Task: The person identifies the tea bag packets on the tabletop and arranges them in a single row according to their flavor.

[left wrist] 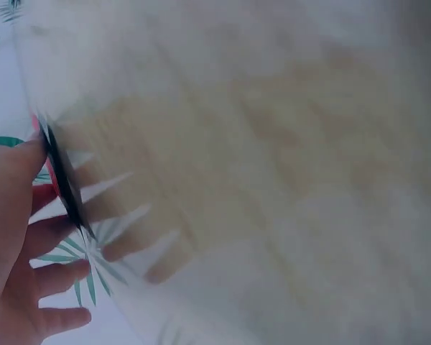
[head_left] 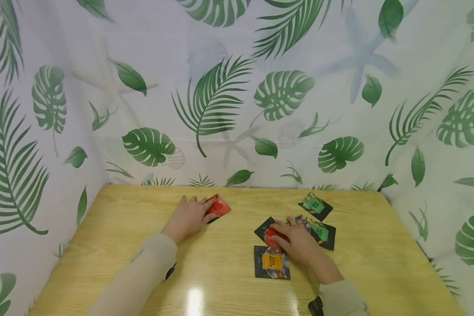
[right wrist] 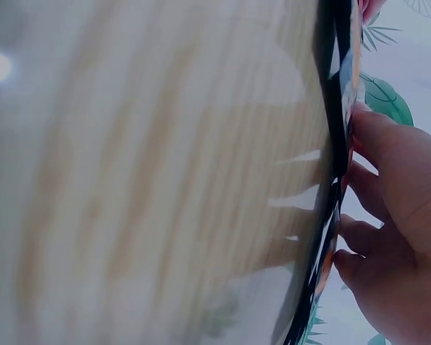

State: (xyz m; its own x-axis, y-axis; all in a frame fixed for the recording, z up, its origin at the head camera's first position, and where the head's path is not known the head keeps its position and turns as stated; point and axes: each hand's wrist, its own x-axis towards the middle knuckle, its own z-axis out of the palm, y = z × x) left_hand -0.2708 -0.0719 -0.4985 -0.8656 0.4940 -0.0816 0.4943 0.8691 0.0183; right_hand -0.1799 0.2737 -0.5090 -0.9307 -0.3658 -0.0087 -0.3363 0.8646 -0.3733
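My left hand (head_left: 187, 218) rests on the table with fingers spread, its thumb and forefinger touching a small red flat packet (head_left: 220, 208). In the left wrist view that packet appears edge-on, dark underneath, beside the thumb. My right hand (head_left: 302, 243) lies across several flat packets, fingers spread and touching them. Under its thumb side is a black packet with a red label (head_left: 271, 237), partly covered by the hand. Just below it lies a black packet with a yellow-orange label (head_left: 272, 262). A green-labelled packet (head_left: 324, 234) sits right of the hand, partly hidden.
Another green-labelled packet (head_left: 316, 206) lies farther back on the right. The wooden table (head_left: 229, 281) reflects light near its front. A white cloth with green leaf prints (head_left: 221, 162) hangs behind the table and along both sides.
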